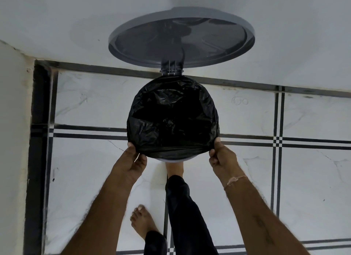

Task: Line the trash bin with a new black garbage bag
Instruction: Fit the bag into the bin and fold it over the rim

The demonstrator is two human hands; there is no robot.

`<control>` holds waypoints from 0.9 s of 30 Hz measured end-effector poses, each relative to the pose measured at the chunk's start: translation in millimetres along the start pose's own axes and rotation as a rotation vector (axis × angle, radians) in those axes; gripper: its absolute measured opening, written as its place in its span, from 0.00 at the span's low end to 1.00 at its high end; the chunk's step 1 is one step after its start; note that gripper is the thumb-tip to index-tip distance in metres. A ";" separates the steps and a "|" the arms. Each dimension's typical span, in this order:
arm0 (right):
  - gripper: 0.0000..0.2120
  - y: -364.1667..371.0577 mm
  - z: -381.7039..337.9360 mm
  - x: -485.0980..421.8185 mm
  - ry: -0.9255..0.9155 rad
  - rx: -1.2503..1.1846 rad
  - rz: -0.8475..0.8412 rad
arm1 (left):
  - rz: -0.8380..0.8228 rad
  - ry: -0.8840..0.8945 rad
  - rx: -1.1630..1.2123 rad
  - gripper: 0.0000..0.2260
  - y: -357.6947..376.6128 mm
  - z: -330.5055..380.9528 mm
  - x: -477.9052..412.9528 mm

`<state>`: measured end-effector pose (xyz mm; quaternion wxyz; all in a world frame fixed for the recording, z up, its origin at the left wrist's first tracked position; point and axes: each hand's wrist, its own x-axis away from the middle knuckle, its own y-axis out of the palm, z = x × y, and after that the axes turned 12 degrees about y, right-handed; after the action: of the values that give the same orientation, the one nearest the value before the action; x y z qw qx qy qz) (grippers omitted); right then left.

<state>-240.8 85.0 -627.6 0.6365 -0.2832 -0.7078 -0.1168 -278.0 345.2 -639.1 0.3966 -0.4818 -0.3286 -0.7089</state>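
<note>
On the tiled floor by the wall: a round trash bin [171, 160] stood seen from straight above, only a pale sliver of its near rim showing under the plastic.
Black garbage bag [172, 118]: it sat in the bin, its mouth folded out and down over the rim all the way round; the middle sagged in dark, crinkled folds, and the near edge was pulled taut in a smooth band.
Lid [181, 39]: grey and round, it stood swung fully open on a hinge [171, 69] at the far side of the bin, its underside facing the camera and its back close against the white wall [57, 17].
Left hand [132, 159]: it was closed on the bag's folded edge at the near-left of the rim, thumb on top and fingers curled beneath.
Right hand [221, 155]: it was closed likewise on the bag's edge at the near-right of the rim; a thin thread band [235, 180] circled the wrist.
Feet: one bare foot [174, 168] reached just under the near side of the bin, in a dark trouser leg; the other foot [142, 221] stood further back on the floor [247, 112].
Floor: pale marbled tiles crossed by black lines.
</note>
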 end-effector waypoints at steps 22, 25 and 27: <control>0.05 6.1 34.2 10.3 0.063 -0.221 -0.138 | 0.042 0.110 -0.126 0.04 -5.3 -25.3 15.9; 0.04 7.1 40.2 14.0 0.059 -0.239 -0.100 | 0.072 0.111 -0.093 0.07 -0.6 -24.7 17.7; 0.04 8.0 42.2 15.9 0.070 -0.267 -0.092 | 0.090 0.088 -0.051 0.04 2.2 -24.0 17.9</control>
<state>-272.1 117.7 -620.7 0.6117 -0.3281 -0.6755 -0.2488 -290.2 319.5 -629.7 0.4298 -0.4742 -0.2708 -0.7191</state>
